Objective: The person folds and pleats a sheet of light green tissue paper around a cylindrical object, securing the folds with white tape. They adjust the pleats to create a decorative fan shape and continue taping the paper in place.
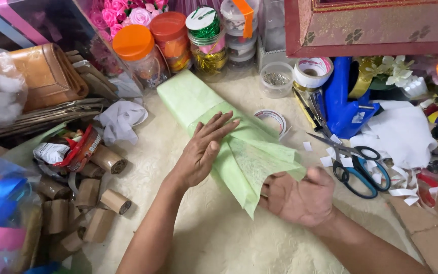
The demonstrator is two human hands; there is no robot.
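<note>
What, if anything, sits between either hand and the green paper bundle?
Nothing visible. The left hand lies flat on top of the green paper bundle, and the right hand grips its fanned lower end directly. The scissors and tape roll lie off to the side.

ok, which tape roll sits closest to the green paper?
The flat, nearly used-up tape roll lying at the green tissue paper's right edge; the fuller white roll stands farther back.
</note>
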